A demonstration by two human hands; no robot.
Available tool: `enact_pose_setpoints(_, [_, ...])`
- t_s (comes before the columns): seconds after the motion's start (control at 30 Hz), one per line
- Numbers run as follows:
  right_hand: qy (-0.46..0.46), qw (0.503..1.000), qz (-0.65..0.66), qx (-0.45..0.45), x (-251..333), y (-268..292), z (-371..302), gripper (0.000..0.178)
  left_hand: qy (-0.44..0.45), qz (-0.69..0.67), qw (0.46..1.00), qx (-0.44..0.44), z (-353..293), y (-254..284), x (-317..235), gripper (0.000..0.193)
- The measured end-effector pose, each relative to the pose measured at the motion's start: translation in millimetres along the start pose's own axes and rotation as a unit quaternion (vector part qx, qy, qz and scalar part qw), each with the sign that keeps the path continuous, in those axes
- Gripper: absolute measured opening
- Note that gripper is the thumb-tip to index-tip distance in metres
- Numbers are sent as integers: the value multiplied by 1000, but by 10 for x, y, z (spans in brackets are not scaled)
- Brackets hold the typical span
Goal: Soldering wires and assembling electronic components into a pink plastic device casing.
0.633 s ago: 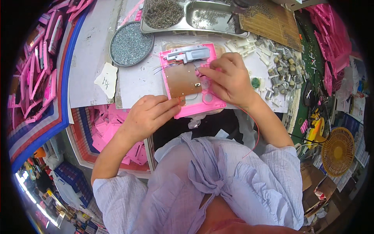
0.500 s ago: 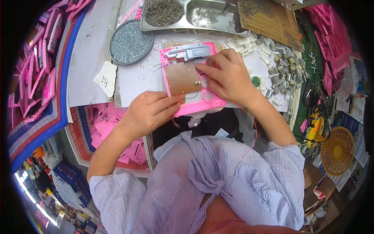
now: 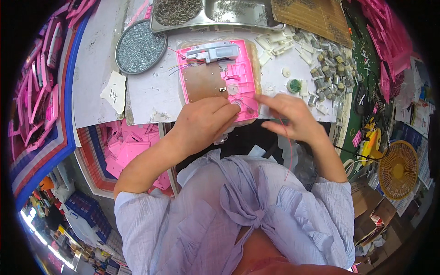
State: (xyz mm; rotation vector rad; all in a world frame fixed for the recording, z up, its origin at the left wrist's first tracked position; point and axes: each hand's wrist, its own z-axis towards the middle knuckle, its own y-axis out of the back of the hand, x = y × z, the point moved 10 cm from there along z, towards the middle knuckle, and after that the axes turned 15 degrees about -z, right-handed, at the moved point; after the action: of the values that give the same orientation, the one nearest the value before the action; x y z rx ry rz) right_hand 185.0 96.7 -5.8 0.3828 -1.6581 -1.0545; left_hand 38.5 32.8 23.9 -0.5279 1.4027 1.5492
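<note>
A pink plastic housing (image 3: 250,82) lies on a padded patch at the table's front edge. Inside it sit a brown circuit board (image 3: 201,82) and a grey plastic mechanism (image 3: 213,52), with thin wires between them. My left hand (image 3: 206,120) is closed over the housing's near edge, fingers together and fingertips by its round ring; what lies under them is hidden. Just off the near right corner is my right hand (image 3: 293,117), its thumb and forefinger apart. A thin red wire (image 3: 288,153) runs from the housing past this hand and hangs over my lap.
A round dish of screws (image 3: 141,47) stands at the left, beside a torn white piece (image 3: 113,91). At the back are a metal tray (image 3: 220,20) of small parts and cardboard (image 3: 311,18). Small metal motors (image 3: 332,73) and a green-topped round container (image 3: 294,85) lie right.
My left hand has shifted right along the housing's near edge. My right hand has left the board's right side and come down toward the near right corner. The view has shifted slightly.
</note>
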Motion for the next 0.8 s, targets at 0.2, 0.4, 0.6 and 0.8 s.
enact_pose_setpoints(0.2, [-201,795,568,-70,-278,-159,77,27,-2,-1,1000,-21,21,-15,16,20])
enact_pose_setpoints(0.4, [64,984,13,-165,215,239,175,22,-22,-15,999,-41,2,-7,6,17])
enact_pose_setpoints(0.6, [51,984,-70,-153,339,127,174,26,-35,-31,998,-34,-21,6,6,18])
enact_pose_setpoints(0.8, [42,989,-32,-139,342,140,195,24,-49,-13,999,-2,-50,-53,-16,22])
